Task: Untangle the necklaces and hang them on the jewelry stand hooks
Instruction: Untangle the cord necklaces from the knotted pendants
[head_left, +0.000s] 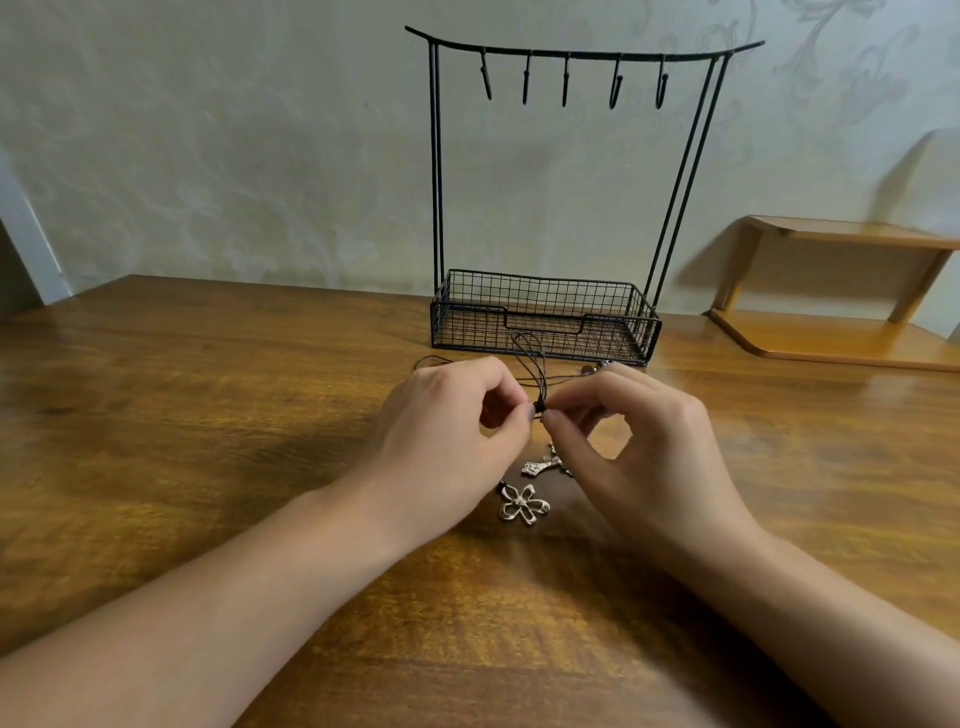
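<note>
Both hands pinched the same tangle of dark necklace cords (532, 358), meeting at a small knot just above the table. Left hand (447, 436) had thumb and forefinger tips pressed together on the knot from the left, other fingers curled under. Right hand (644, 441) pinched it from the right, thumb and forefinger closed on the cord, remaining fingers loosely bent. Fingertips of the two hands were almost touching.

Cord loops rose from the pinch point toward the stand, one loop standing up in front of the basket's front wall; another strand ran left behind the left hand's knuckles. A small bead or clasp showed near the right hand's knuckles, too small to tell which.

Two metal pendants lay on the wooden table (208, 415) below the hands: flower-shaped pendant (522, 504) nearer the camera, a second silvery pendant (543, 465) just beyond it, partly hidden by the right hand, shape unclear.

Black wire jewelry stand (545, 317) stood just behind the hands, upright, with a mesh basket base and a curved top bar. Five hooks (566, 80) hung from the bar, all bare.

Wooden shelf (841, 291) sat at the right against the patterned wall.
</note>
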